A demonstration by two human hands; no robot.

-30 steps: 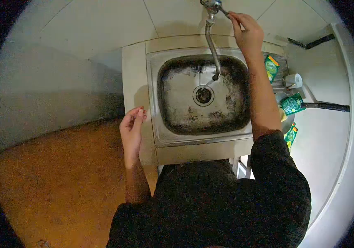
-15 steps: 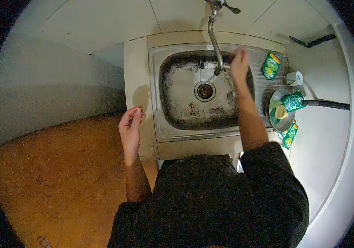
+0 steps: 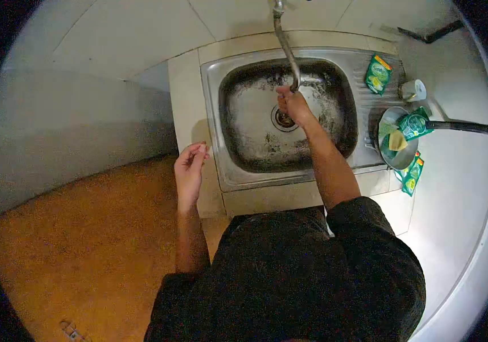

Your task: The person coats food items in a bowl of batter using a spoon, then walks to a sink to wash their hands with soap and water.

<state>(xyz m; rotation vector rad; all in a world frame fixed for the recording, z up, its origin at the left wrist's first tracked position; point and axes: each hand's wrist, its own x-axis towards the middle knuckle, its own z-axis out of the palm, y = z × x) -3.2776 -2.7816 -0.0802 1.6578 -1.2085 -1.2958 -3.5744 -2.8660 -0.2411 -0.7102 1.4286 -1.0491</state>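
Note:
Under the spout of the metal faucet [image 3: 287,51], my right hand [image 3: 294,106] hangs over the stained steel sink [image 3: 249,139], near the drain [image 3: 284,118]. Its fingers are curled, and what they hold, if anything, is too small to name. Left of the sink, above the counter edge [image 3: 190,122], my left hand [image 3: 190,165] is raised with thumb and fingertips pinched together. I cannot make out anything between them.
On the drainboard at the right are a green packet [image 3: 378,75], a white cup [image 3: 413,90] and a metal pan [image 3: 408,158] holding a yellowish sponge [image 3: 397,141]. Other green packets [image 3: 412,174] lie beside and under the pan. Walls stand behind and to the right.
My right hand has moved left from the sink's right side to beneath the spout. My left hand stays pinched beside the sink. The view has shifted slightly.

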